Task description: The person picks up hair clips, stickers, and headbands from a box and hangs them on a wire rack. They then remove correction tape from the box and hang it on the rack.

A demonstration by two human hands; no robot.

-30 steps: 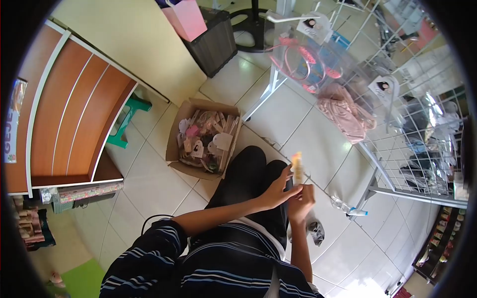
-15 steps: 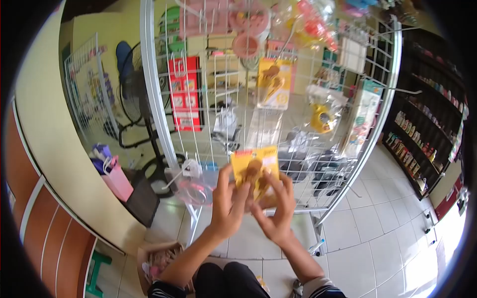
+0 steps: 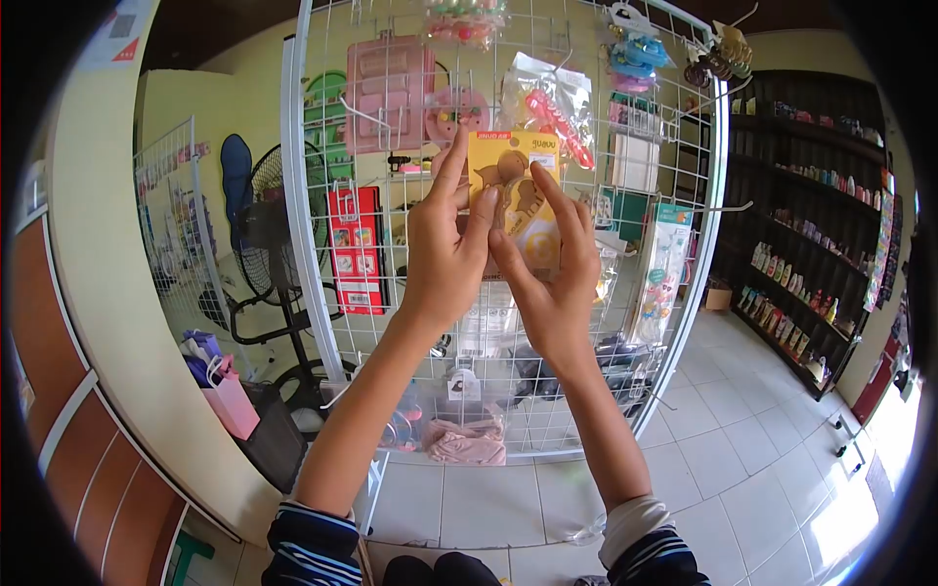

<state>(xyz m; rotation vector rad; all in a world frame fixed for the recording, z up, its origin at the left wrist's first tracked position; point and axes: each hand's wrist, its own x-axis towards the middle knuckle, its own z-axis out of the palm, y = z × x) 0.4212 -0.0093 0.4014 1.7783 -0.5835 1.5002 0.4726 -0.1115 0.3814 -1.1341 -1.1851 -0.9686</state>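
Note:
A yellow product card (image 3: 515, 144) with brown shapes on its front is held up before a white wire rack (image 3: 547, 441). My left hand (image 3: 445, 249) grips the card's left side, its thumb on the front and its index finger pointing up along the edge. On the other side, my right hand (image 3: 565, 269) has its thumb at the lower front and its index finger by the right edge. Behind the card hang a pink round item (image 3: 457, 115) and a clear bag with a red item (image 3: 559, 122). Part of the card is covered by my fingers.
Metal hooks jut from the rack. A red boxed pack (image 3: 357, 249) and a pink fabric pack (image 3: 467, 441) hang there. At left stand a black fan (image 3: 278, 225) and a pink paper bag (image 3: 232, 402). Dark shelves with bottles (image 3: 811, 225) stand at right.
Both my hands have risen with the yellow card, from low before the rack to its upper half. The view has shifted, showing more of the rack's top.

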